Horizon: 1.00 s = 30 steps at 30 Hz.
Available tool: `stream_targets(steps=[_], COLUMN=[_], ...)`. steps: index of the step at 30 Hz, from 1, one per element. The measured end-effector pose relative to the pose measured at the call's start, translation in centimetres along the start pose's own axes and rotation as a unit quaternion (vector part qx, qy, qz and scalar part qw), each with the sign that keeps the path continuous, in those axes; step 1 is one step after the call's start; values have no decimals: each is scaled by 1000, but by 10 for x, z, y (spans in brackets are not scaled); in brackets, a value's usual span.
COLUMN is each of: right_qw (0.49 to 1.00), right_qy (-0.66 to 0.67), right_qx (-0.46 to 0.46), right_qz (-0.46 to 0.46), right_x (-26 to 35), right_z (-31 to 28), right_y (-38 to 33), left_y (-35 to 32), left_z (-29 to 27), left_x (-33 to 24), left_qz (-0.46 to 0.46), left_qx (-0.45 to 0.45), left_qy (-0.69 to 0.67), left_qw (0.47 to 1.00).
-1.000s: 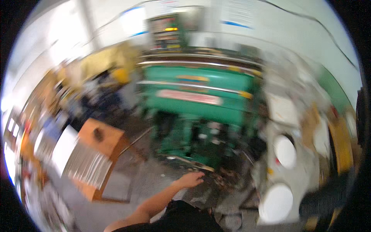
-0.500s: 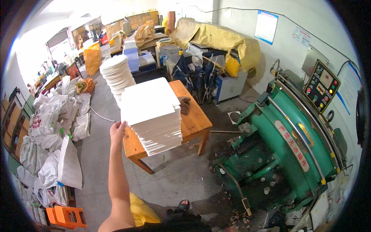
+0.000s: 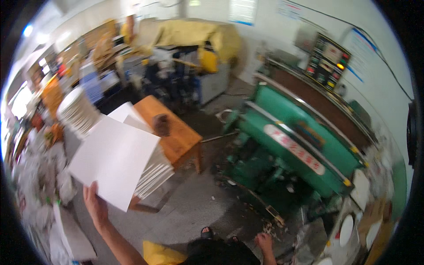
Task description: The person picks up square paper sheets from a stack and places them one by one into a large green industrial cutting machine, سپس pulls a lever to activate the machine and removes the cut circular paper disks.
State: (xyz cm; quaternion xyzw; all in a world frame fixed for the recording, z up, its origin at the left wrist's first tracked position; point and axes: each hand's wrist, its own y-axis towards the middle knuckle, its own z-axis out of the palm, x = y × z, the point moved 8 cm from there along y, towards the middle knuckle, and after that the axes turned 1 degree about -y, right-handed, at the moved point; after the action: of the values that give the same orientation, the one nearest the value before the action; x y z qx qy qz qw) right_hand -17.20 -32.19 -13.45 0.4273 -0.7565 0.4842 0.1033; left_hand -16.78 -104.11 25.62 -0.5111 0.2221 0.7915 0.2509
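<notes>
My left hand (image 3: 95, 201) grips the near edge of a white square sheet (image 3: 112, 159), which is tilted and lifted off the pile. Behind it, the stack of white sheets (image 3: 155, 174) stands on a wooden table (image 3: 176, 132), partly hidden by the held sheet. A dark brown lump, perhaps a glove (image 3: 161, 125), rests on the tabletop. My right hand (image 3: 265, 242) is low at the lower edge, left of the litter by the machine, touching nothing that I can see. Blur hides whether its fingers are apart.
A green machine (image 3: 287, 141) with a control panel (image 3: 327, 62) stands at the right. Beyond the table's left end rises a stack of white round pieces (image 3: 77, 110). White sacks (image 3: 33, 176) line the left side. Scraps (image 3: 271, 232) litter the floor near the machine.
My left hand has raised the top sheet off the stack and drawn it nearer. The view has swung right, bringing my right hand in. The machine's top part looks different, with a brown band showing.
</notes>
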Motion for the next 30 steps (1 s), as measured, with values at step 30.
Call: stream_targets(steps=[30], right_qw=[797], right_qy=[602], right_qx=[12], right_qz=[51], right_x=[139], right_z=[-336], right_y=[310], left_y=[-352], left_z=[378], left_x=[350], left_qz=[-572], left_qx=[361], left_qy=[58], left_qw=[735])
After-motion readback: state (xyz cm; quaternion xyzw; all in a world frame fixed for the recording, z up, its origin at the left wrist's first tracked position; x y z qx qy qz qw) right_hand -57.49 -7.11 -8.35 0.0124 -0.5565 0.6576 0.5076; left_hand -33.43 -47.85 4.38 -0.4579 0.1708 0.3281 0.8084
